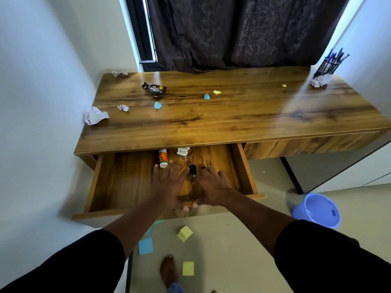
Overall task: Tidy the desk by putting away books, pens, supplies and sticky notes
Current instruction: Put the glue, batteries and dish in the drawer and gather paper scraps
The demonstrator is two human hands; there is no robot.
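Observation:
The left desk drawer (118, 187) is pulled out. My left hand (169, 185) and my right hand (211, 187) lie flat over its front rim, fingers spread into the drawer, thumbs on the front edge. Inside lie a white glue stick (163, 158), a clear packet (183, 153) and two small black clips (192, 169) between my hands. On the wooden desk (232, 115) sit crumpled papers (95, 115), small blue (157, 105) and yellow (217, 92) paper balls and a dark snack wrapper (154, 89). A mesh pen holder (329, 65) stands at the back right.
Blue (145, 246) and yellow (188, 268) sticky notes lie on the floor under the drawer, beside my bare foot (169, 269). A blue bucket (317, 210) stands on the floor at right. White walls close in on both sides; a dark curtain hangs behind the desk.

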